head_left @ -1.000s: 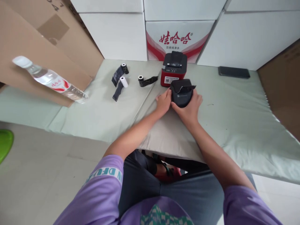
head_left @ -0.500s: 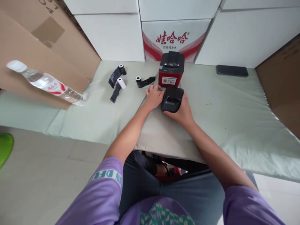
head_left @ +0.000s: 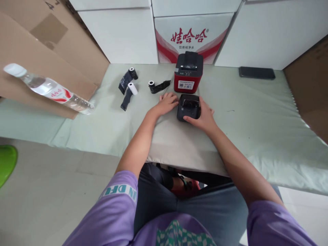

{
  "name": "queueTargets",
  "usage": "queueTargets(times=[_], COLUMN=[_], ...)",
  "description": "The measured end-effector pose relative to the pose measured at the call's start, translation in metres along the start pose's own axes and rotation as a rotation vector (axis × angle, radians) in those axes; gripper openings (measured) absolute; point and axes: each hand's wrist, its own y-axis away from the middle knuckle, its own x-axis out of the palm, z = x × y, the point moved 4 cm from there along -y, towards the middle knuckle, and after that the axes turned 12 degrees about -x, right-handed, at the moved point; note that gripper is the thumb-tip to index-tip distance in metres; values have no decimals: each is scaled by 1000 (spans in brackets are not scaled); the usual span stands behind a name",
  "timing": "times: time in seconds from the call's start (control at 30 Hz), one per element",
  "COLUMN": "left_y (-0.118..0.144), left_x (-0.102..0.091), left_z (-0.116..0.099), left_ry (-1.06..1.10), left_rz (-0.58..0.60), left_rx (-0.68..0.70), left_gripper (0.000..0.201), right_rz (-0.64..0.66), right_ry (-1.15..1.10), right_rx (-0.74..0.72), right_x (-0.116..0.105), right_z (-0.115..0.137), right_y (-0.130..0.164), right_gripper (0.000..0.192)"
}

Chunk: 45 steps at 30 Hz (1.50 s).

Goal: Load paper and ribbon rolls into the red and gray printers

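Your right hand [head_left: 205,118] is clasped around the right side of the black portable printer [head_left: 189,111], just near of the red-and-black receipt printer [head_left: 189,73] on the cloth [head_left: 179,138], while your left hand [head_left: 167,103], its grip unclear, rests just left.

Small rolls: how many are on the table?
3: a black cylindrical roll at back left, a white cylindrical roll just nearer, another black roll rightmost; others may be hidden.

Compact device [head_left: 189,111], frame centre: black | Printer [head_left: 188,80], upper centre: red body, black top | Carton [head_left: 192,40], upper centre: white, red swooshes, red characters | Cloth [head_left: 110,133], mid-frame: pale green | Shirt [head_left: 184,235], bottom: purple, teal-and-white check
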Motion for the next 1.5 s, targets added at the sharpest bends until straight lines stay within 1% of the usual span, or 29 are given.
queueTargets(times=[0.1,0.17,0.27,0.37,0.43,0.5,0.63,0.77,0.87,0.97,1.07,1.2,1.37,1.5], left_y=[-8,-12,-18,-21,-24,-26,-27,-25,-22,-19,-19,-23,-28,-29], left_x=[5,9,15,18,19,19,20,19,15,10,7,7,8,10], left_z=[7,10,12,12,11,11,9,10,12,16,20,25,30,32], left_ry=[71,129,181,165,143,136,142,188,276,352,362,310,321,313], left_rz=[41,99,174,179,178,180,181,194,274,360,395,385,339,357], left_rx=[42,62,98,111,101,89,62,41,79,128,163,161,179,198], left_gripper=[54,62,69,73,73,72,70,71,75,81,85,86,84,80], right_rz=[47,81,97,107,120,132,172,179,162,154,160,165,174,157], right_ry=[-17,-16,-39,-55,-43,-23,13,-25,-63,-52,-20,39,48,28], right_rx=[-19,-47,-87,-93,-90,-89,-82,-120,-165,-199,-214,-199,-177,-175], right_x=[4,5,5,5,3,2,-1,-2,-3,-3,-2,-4,-5,-3], right_z=[-16,-26,-36,-40,-40,-40,-40,-37,-33,-29,-28,-29,-30,-31], right_y=[-2,-5,-9,-14,-17,-18,-19,-18,-15,-13,-11,-12,-12,-12], right_gripper=[138,149,165,178,182,182,173,170,172,173,174,176,174,175])
